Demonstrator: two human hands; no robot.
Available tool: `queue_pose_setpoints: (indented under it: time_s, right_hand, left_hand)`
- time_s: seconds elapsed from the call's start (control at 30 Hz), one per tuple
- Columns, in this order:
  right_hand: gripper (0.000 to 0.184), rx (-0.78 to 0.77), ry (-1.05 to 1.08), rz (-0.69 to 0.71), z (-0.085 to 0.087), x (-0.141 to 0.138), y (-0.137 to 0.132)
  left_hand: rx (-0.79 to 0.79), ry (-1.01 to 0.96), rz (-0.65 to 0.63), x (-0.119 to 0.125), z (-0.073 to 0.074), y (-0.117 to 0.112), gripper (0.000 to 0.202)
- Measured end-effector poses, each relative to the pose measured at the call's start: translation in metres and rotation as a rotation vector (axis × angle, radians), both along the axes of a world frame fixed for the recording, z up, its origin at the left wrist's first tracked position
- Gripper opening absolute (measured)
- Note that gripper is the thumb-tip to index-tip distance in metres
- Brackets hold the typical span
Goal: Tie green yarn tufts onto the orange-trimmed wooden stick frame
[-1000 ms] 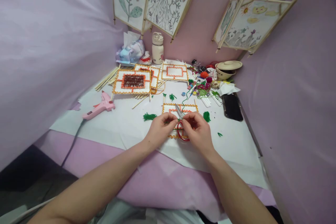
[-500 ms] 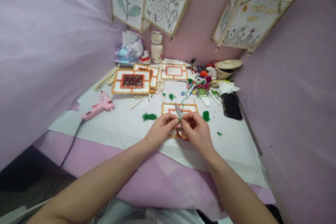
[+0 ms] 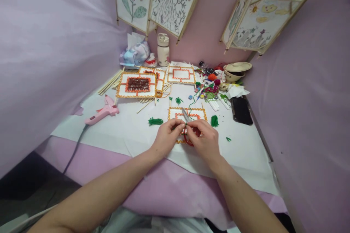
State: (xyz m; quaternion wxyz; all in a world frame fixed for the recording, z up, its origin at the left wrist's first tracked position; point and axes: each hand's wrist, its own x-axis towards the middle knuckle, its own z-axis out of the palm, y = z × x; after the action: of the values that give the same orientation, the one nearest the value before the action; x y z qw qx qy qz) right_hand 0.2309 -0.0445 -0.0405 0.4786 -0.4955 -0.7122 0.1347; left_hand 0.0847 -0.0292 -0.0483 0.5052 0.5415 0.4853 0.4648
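Note:
My left hand (image 3: 166, 137) and my right hand (image 3: 205, 139) meet over a small white panel with orange yarn borders (image 3: 195, 113). Between the fingertips of both hands is pinched a small piece of green yarn (image 3: 186, 127). Red-handled scissors (image 3: 187, 118) lie under the hands, blades pointing away from me, red loops half hidden by my right hand. Green yarn tufts lie to the left (image 3: 155, 121) and right (image 3: 214, 120) of the panel.
A pink glue gun (image 3: 102, 110) lies at the left with its cord running off the table. Finished yarn panels (image 3: 137, 85), bamboo sticks, a white bottle (image 3: 163, 50), tangled coloured yarn (image 3: 209, 91), a bowl (image 3: 236, 70) and a black phone (image 3: 242, 110) fill the back. Paper lanterns hang above.
My right hand has closed in toward the left, so the fingertips now touch over the scissors. The red handles are more covered than before.

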Motion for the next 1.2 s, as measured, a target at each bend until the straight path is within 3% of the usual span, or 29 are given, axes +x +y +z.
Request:
queue_pose_setpoints:
  time_s: [0.13, 0.23, 0.37, 0.47, 0.83, 0.93, 1.1, 1.2]
  right_hand:
    - [0.013, -0.001, -0.018, -0.027, -0.001, -0.001, 0.000]
    - [0.013, -0.046, 0.033, -0.051, 0.000, -0.002, 0.001]
    - [0.007, -0.304, 0.263, -0.034, 0.004, -0.001, 0.003]
    - [0.007, -0.478, 0.407, -0.001, 0.005, 0.001, 0.005]
    - [0.011, -0.572, 0.579, 0.036, 0.003, 0.009, 0.010]
    - [0.011, -0.573, 0.584, 0.041, 0.003, 0.009, 0.010]
    - [0.013, -0.591, 0.600, 0.063, 0.006, 0.007, 0.008]
    - [0.015, -0.626, 0.591, 0.089, 0.009, 0.004, 0.007]
  left_hand:
    - [0.012, 0.042, -0.001, 0.001, 0.001, 0.000, 0.015]
    - [-0.067, -0.032, -0.023, 0.003, 0.004, 0.000, 0.017]
    - [-0.270, -0.258, -0.073, 0.005, 0.008, 0.000, 0.025]
    - [-0.329, -0.343, -0.079, 0.004, 0.012, -0.001, 0.033]
    - [-0.227, -0.238, -0.034, -0.001, 0.012, 0.003, 0.021]
    - [-0.072, -0.069, -0.051, -0.005, 0.015, 0.001, 0.019]
    - [0.627, 0.435, -0.031, -0.009, 0.014, -0.004, 0.032]
    - [0.782, 0.583, -0.036, -0.007, 0.007, -0.005, 0.024]
